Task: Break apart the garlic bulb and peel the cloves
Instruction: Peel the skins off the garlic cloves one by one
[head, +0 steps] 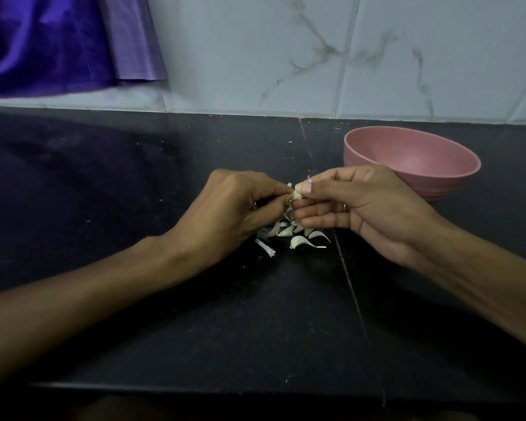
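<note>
A small pale garlic clove [297, 191] is held above the black counter between both hands. My right hand [356, 208] pinches it between thumb and forefinger. My left hand [234, 208] pinches at its left side, where a bit of white skin sticks up. Below the hands lies a small heap of several unpeeled cloves and skin scraps [295, 237] on the counter. One clove [298, 241] with a curled tail of skin lies nearest me. A strip of skin [264, 247] lies left of the heap.
A pink bowl [456, 180] stands on the counter behind my right hand, its inside hidden from here. The black counter [195, 329] has a seam running front to back. A tiled wall rises behind, with purple cloth [58, 44] hanging at upper left.
</note>
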### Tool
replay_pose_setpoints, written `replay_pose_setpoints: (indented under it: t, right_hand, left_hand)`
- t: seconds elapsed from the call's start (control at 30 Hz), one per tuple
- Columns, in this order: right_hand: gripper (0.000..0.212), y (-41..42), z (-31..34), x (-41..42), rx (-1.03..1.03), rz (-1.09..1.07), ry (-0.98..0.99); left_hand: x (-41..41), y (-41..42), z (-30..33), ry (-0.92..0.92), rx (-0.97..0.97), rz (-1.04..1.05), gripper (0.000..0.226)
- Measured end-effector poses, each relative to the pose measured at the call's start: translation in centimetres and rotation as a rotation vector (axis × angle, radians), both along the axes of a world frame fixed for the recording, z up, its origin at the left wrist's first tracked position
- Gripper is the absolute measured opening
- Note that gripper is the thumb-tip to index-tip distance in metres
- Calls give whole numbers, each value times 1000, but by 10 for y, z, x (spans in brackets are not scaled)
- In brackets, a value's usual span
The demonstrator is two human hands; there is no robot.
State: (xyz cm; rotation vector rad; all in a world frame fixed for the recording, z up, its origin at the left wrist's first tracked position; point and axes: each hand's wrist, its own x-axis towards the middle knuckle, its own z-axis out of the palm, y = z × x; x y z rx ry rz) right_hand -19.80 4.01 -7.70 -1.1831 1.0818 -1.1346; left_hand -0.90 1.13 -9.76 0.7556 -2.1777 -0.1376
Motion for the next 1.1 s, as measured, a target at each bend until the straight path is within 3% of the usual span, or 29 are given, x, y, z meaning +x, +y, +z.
replay_pose_setpoints:
  t: [0.23,0.47,0.6,1.1]
  right_hand:
    - [17,2,1,1,-5,6,2]
    - [21,1,2,-1,-40,13,12]
    - [18,0,3,-2,-49,-1,12]
    - [13,0,0,0,-59,-15,27]
  left_hand:
    - [0,-1,-1,48,36,2,21]
    - [-1,-3,-3,204,356,-5,12]
    - [-1,-2,0,234,446,-64,12]
    - [1,-1,1,-3,78,-33,22]
